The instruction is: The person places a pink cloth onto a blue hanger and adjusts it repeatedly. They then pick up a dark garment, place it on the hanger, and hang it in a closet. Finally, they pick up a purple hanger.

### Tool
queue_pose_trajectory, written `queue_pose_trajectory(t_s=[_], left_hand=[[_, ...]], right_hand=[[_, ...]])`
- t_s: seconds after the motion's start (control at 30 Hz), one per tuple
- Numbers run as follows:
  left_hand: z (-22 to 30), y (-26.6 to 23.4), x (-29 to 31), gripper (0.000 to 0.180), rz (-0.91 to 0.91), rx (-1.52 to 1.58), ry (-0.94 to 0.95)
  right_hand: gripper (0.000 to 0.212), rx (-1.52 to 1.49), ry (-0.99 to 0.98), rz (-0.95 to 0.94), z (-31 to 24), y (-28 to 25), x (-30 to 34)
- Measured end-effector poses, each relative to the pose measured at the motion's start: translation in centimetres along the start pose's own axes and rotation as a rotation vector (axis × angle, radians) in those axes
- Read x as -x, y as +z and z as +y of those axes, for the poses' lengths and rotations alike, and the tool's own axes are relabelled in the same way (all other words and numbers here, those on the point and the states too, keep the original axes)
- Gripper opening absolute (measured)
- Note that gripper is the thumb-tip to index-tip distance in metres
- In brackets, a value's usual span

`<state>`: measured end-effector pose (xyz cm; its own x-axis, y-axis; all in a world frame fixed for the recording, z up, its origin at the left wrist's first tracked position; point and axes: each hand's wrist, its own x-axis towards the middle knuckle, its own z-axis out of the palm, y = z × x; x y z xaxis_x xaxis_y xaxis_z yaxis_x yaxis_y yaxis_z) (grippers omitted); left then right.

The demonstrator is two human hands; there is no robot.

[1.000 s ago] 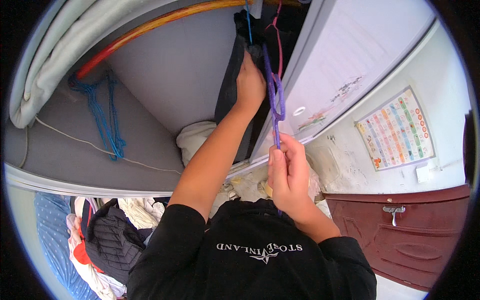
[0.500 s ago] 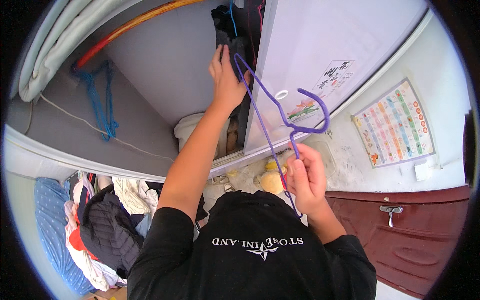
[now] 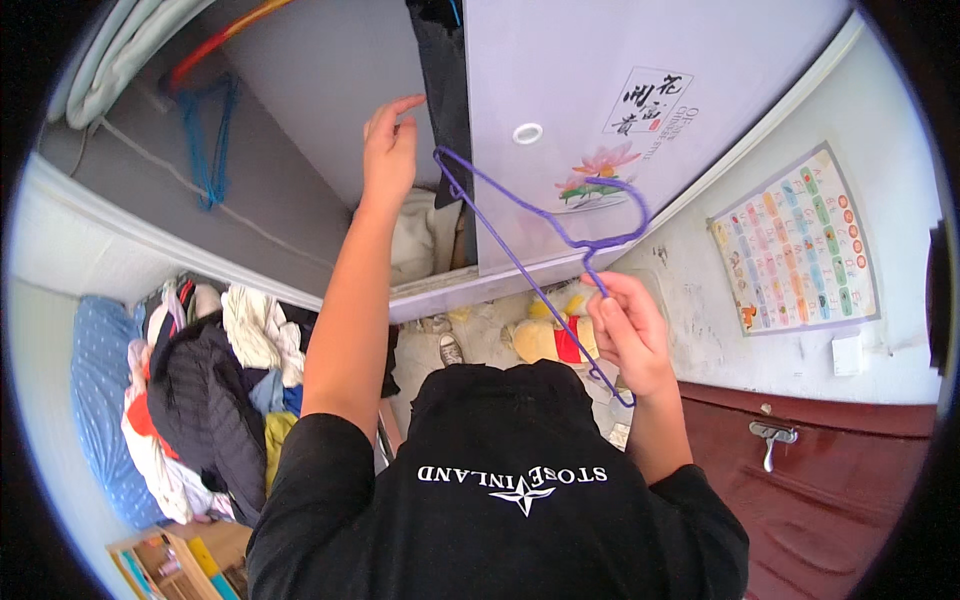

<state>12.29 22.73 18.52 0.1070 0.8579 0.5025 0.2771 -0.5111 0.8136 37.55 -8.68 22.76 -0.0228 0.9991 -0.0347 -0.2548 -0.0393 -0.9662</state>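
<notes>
My right hand pinches a purple clothes hanger by the neck below its hook. The hanger is bare and held at a slant in front of the wardrobe door. My left hand is raised at the wardrobe opening with its fingers stretched out and nothing in it. Just right of that hand hangs a dark garment, partly behind the sliding door; its upper end is cut off by the frame. One end of the hanger overlaps the garment's lower part in the picture.
Blue hangers hang inside the wardrobe from a red-orange rod. Clothes, among them a black quilted jacket, are heaped at left. A yellow plush toy and a sneaker are on the floor. A dark red door stands at right.
My left hand has come off the dark garment and moved left, fingers apart. The hanger stays in my right hand. The whole view has shifted slightly.
</notes>
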Motion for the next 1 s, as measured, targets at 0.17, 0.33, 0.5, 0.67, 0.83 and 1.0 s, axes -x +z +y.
queue_pose_trajectory(t_s=[0.17,0.33,0.5,0.67,0.83,1.0], left_hand=[[7.9,-2.1,12.8,0.051,-0.536,-0.025,0.28],[14.2,2.1,28.7,0.055,-0.834,-0.02,-0.182],[20.9,6.2,37.1,0.042,-0.614,0.071,-0.383],[23.8,6.2,41.0,0.039,-0.432,0.333,-0.394],[25.3,2.8,45.5,0.042,-0.205,0.562,-0.594],[25.0,0.2,49.4,0.031,-0.241,0.323,-0.642]], right_hand=[[0.023,0.596,-0.027,-0.317,4.0,-6.7,1.1],[0.021,0.746,0.058,-0.541,4.9,-10.5,5.0],[0.031,0.873,-0.118,-0.78,6.3,-11.1,8.8],[0.021,0.902,-0.242,-0.877,8.3,-10.2,11.2],[0.03,0.991,-0.517,-0.763,6.5,-7.6,11.8],[0.019,1.145,-0.39,-0.937,7.8,-7.2,12.7]])
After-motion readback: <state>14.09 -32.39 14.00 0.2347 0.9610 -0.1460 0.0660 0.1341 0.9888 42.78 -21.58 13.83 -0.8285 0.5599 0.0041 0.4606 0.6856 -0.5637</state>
